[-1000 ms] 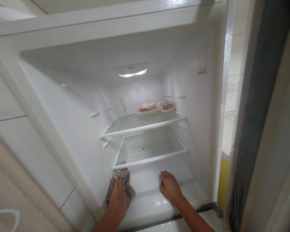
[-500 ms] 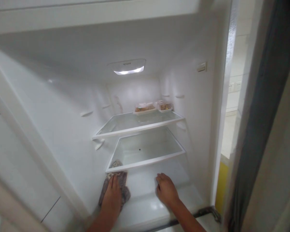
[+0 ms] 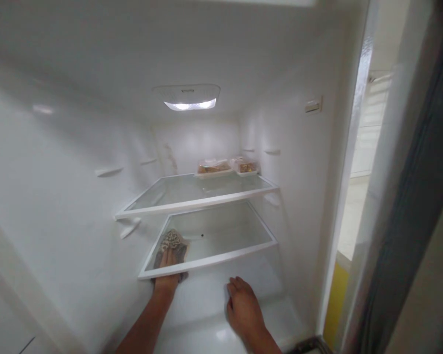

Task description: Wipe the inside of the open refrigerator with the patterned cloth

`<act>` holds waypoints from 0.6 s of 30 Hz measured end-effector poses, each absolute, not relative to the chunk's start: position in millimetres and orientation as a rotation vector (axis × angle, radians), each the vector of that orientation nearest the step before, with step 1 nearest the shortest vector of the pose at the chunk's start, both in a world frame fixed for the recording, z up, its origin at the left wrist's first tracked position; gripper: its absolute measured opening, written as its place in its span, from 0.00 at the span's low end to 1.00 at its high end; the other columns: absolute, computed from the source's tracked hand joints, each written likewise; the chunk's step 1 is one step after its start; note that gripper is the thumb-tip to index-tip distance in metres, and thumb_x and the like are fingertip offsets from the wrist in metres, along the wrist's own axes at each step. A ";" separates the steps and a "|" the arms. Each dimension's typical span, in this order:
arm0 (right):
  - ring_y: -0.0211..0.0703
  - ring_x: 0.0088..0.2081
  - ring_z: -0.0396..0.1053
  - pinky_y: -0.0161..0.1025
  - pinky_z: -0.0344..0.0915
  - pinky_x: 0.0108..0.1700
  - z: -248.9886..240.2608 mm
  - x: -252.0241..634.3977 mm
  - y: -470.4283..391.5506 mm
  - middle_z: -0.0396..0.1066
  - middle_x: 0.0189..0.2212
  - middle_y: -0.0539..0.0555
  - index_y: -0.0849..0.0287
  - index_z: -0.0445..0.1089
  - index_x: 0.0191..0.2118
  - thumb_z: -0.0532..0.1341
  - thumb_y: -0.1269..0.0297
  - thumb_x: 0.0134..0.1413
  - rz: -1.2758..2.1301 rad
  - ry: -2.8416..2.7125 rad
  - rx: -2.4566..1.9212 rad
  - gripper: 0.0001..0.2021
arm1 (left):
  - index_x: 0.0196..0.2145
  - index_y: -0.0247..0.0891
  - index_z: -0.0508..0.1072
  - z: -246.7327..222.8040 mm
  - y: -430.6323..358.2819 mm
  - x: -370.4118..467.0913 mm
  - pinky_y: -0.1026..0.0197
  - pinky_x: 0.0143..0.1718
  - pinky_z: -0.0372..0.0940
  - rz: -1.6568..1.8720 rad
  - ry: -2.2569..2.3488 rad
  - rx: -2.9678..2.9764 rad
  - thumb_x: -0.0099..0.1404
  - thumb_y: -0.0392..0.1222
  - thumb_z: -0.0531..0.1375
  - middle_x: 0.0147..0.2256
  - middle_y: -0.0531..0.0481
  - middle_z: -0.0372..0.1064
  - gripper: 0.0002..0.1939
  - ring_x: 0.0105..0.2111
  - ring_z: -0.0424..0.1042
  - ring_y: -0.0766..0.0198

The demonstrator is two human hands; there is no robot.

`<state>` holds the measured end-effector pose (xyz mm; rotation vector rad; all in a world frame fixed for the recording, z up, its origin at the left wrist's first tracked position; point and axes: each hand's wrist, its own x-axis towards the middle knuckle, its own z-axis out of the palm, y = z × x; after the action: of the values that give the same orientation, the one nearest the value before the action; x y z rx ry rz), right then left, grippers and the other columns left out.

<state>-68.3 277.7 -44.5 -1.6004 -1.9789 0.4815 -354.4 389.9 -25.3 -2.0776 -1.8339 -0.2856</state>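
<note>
My left hand (image 3: 166,273) reaches under the lower glass shelf (image 3: 221,259) of a fridge and presses on a patterned grey-brown cloth (image 3: 174,240). Its fingers and most of the cloth show through the glass. A bit of cloth also sticks out below the shelf's front edge. To the right, my right hand (image 3: 244,305) rests low over the white fridge floor (image 3: 202,305), in front of the shelf. Its fingers are curled in, and nothing shows in them.
Two wrapped food trays, one long (image 3: 214,168) and one smaller (image 3: 246,167), sit at the back of the upper glass shelf (image 3: 191,202). A lit lamp (image 3: 190,104) is overhead. The fridge's right wall (image 3: 298,196) stands beside my right arm.
My left hand has pushed the cloth deeper, from in front of the lower shelf to beneath it. The view has moved closer into the fridge. My right hand stays curled near the floor.
</note>
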 end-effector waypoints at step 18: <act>0.51 0.67 0.58 0.46 0.51 0.70 -43.8 -69.2 278.3 0.67 0.63 0.56 0.60 0.71 0.59 0.53 0.73 0.53 0.510 -1.981 -1.625 0.27 | 0.28 0.38 0.73 -8.9 429.7 -295.2 0.33 0.65 0.52 -2.069 -1.980 -2.102 0.53 0.47 0.61 0.47 0.33 0.76 0.09 0.65 0.58 0.37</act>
<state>-69.2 278.3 -43.8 -1.6252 -1.9815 0.5096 -295.2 429.7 -8.9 -2.1018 -1.9804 -2.0687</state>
